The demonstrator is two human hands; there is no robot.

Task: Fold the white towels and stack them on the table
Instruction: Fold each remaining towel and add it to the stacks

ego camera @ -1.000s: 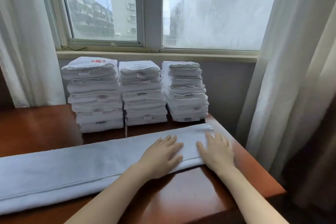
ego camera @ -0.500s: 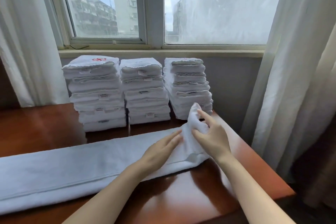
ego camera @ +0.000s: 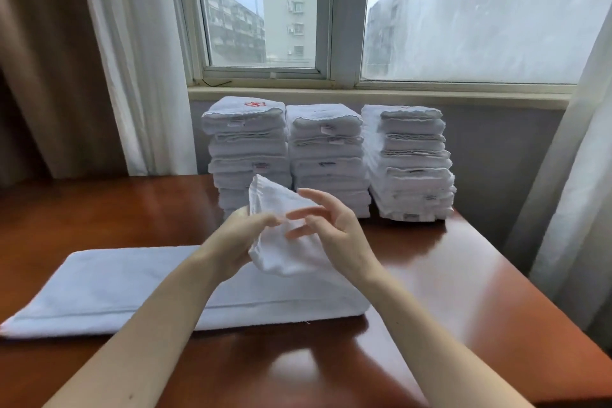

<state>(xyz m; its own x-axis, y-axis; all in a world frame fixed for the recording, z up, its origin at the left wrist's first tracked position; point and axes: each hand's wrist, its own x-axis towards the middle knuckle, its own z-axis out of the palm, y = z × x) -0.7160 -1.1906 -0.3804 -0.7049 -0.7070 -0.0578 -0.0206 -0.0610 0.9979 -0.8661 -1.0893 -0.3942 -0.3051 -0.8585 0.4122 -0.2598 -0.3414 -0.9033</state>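
The white towel (ego camera: 132,285) lies as a long, narrow band across the tabletop (ego camera: 470,291), its left end running out toward the picture's edge and its right end raised off the wood between both hands. The left hand (ego camera: 236,237) has its fingers (ego camera: 261,220) pinched on the raised end. The right hand (ego camera: 334,235) is looser: its fingers (ego camera: 303,213) are spread and nearly straight against the cloth, touching it, not closed round it.

Behind them, against the wall under the window (ego camera: 331,10), stand three tall stacks of folded towels (ego camera: 328,156), side by side and close together.

This looks like the start of the crosswise fold, with the right end due to travel leftward over the flat part.

Risks from here:
- Only one pinch really holds the cloth. If it slips, the end drops in a bunch and creases the fold.
- With one corner carried and the other sagging, the end may land askew, so the edges would not match.
- Pulling on the end could drag the flat part toward the near edge of the tabletop.
- The raised end sits just in front of the leftmost stack; a wide swing could brush it and tip the uneven upper layers.
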